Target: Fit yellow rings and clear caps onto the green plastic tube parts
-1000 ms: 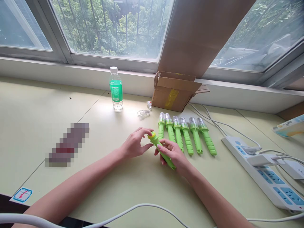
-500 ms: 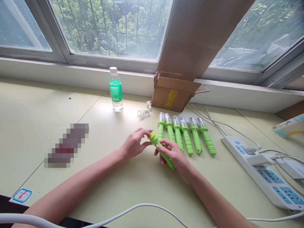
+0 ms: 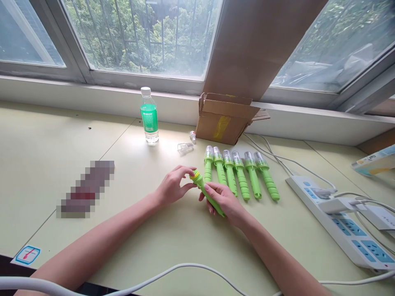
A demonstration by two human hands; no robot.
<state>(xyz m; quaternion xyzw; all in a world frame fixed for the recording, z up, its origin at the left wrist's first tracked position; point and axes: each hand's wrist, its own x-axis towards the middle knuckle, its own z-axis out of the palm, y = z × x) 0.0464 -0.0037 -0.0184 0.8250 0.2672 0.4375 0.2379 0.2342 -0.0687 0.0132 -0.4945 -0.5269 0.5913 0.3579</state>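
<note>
My right hand is wrapped round the barrel of a green flashlight body, which tilts with its head up and to the left. At that head, by a yellow ring, the thumb and fingers of my left hand close in a pinch. The head shows no clear lens cap over it. Just beyond, a clear plastic lens cap lies on its side, touching or close to a small white bulb piece. Several green flashlights with clear caps lie in a row right of my hands.
A cardboard box and a water bottle stand by the window ledge. On the right lies a white power strip with plugs and cables. A white cable crosses the near edge. A blurred-out item lies at left.
The flashlight body and both hands stay nearly in place, with a slight shift of the fingers at its head. The whole view has drifted a little.
</note>
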